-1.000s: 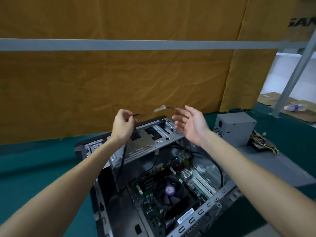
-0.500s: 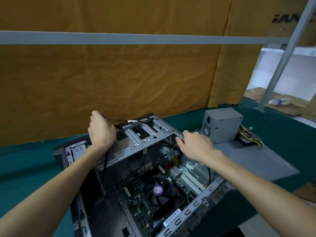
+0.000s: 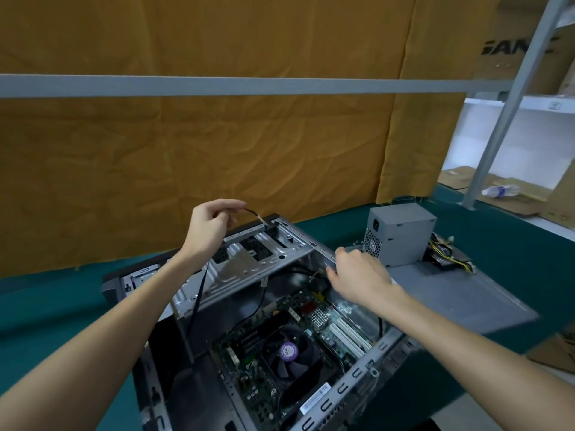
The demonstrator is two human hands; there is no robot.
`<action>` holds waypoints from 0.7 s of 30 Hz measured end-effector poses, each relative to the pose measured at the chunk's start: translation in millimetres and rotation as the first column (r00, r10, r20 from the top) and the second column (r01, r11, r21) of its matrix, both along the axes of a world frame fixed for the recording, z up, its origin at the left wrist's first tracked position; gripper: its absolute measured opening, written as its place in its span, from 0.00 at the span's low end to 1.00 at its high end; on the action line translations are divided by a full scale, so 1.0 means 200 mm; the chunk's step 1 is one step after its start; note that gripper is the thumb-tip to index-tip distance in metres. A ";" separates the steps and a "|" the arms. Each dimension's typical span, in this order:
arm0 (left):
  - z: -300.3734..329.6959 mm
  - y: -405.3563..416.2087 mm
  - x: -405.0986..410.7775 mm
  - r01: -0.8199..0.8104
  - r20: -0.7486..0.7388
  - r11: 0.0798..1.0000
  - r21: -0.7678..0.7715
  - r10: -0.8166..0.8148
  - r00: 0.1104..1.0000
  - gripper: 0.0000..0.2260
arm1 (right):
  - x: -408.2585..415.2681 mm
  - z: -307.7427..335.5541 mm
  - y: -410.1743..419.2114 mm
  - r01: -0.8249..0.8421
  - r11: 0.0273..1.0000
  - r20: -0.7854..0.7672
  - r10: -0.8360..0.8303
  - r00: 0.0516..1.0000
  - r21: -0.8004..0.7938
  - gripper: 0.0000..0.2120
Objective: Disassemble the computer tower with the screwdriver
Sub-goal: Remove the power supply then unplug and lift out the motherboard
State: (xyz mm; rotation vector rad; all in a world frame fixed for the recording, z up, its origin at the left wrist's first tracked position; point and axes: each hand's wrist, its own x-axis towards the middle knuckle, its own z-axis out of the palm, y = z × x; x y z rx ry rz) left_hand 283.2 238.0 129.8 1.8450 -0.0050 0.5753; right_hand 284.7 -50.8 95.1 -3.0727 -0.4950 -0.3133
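Observation:
The computer tower (image 3: pixel 249 275) lies on its side, open, with its motherboard and a black CPU fan (image 3: pixel 291 356) showing. My left hand (image 3: pixel 210 227) is raised above the metal drive cage and pinches a thin black cable (image 3: pixel 199 293) that hangs down past my wrist into the case. Over the case's right edge, my right hand (image 3: pixel 357 275) reaches in with fingers pointing toward the wires near the board's far corner. No screwdriver is in view.
A grey power supply (image 3: pixel 401 234) with yellow and black wires stands on the removed side panel (image 3: pixel 460 300) at the right. Green table covering (image 3: pixel 46 306) runs to an orange curtain behind. A grey rail crosses above. Cardboard and a bottle (image 3: pixel 499 191) lie far right.
My left hand has lifted higher with the cable end. The right hand came down from mid-air to the case's right edge, then slid a little inward.

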 end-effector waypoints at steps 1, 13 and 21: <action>0.03 -0.02 0.00 0.064 -0.029 0.998 -0.023 -0.064 0.997 0.22 | 0.00 0.00 0.00 0.001 1.000 0.007 -0.001 1.000 -0.008 0.14; 0.11 -0.17 0.07 0.401 -0.167 0.869 -0.290 -0.459 0.873 0.24 | 0.00 -0.02 0.01 -0.014 0.999 0.064 0.016 0.998 -0.036 0.15; 0.10 -0.24 0.15 0.369 -0.252 0.906 -0.207 -0.414 0.875 0.18 | 0.00 -0.02 0.00 -0.019 0.999 0.087 0.022 0.996 -0.033 0.15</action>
